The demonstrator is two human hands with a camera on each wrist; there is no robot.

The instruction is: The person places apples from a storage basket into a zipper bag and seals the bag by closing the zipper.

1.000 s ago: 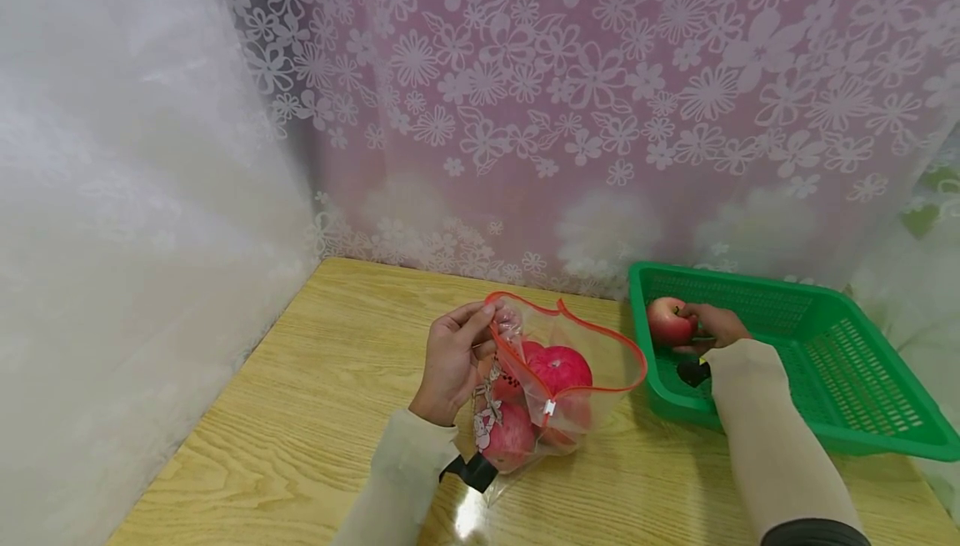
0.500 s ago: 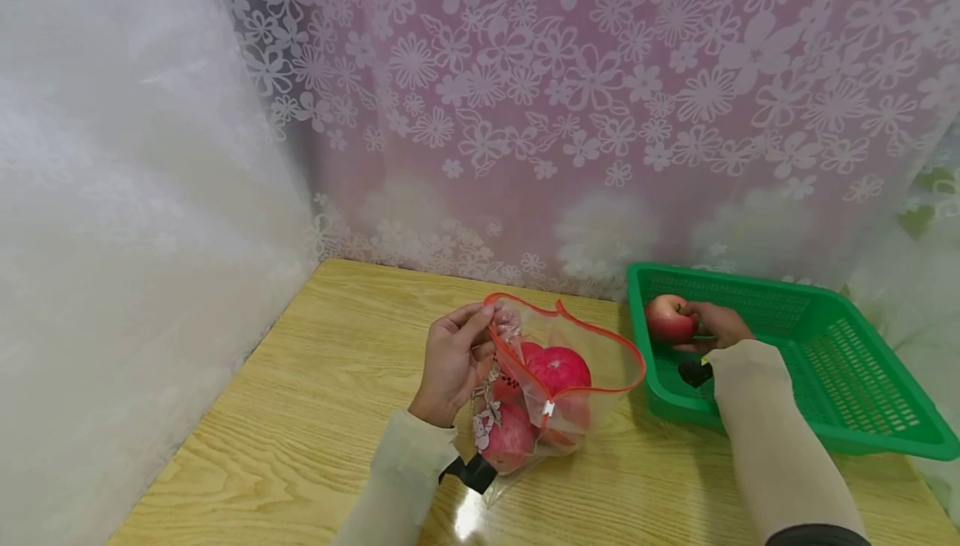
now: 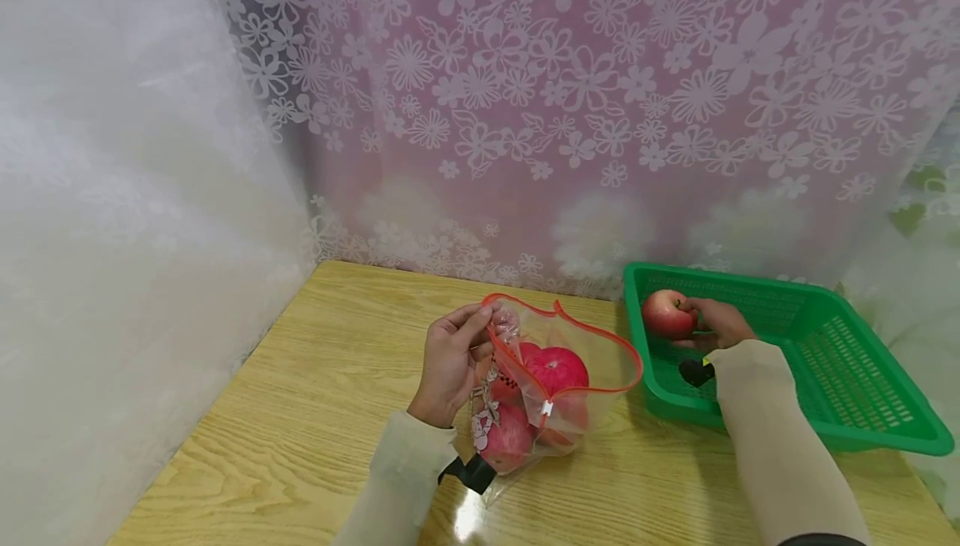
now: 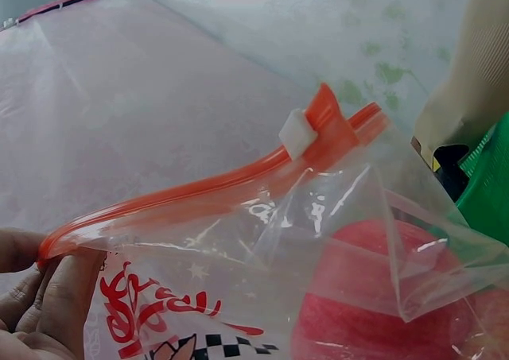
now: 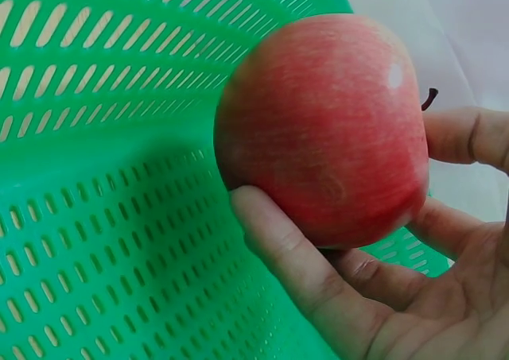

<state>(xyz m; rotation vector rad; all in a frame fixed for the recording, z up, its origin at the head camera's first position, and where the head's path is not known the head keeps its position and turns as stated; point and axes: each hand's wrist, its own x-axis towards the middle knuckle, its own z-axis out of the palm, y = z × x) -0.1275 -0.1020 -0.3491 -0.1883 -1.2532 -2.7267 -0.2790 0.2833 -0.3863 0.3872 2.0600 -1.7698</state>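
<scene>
My left hand [image 3: 448, 363] pinches the orange-red rim of a clear zip bag [image 3: 600, 363] between thumb and fingers. The bag's mouth gapes, and its white slider [image 4: 297, 134] sits along the zip edge. Several red apples [image 3: 557, 369] lie inside, seen through the printed plastic. Over at the right, my right hand [image 3: 716, 325] holds a single red apple [image 5: 326, 129] within the green basket [image 3: 825, 438]. Thumb and fingers spread around that apple, whose stem [image 5: 430, 98] points toward the hand. From the right wrist view, it appears held off the slotted basket floor.
A wood-grain table [image 3: 300, 413] carries the bag and the basket. Behind it hangs a pink flowered curtain [image 3: 480, 112], with a pale sheet [image 3: 135, 196] along the left side. The basket stands right of the bag, close to its mouth.
The apple in my right hand has risen slightly inside the basket, along with the hand. My left hand and the bag keep practically the same place.
</scene>
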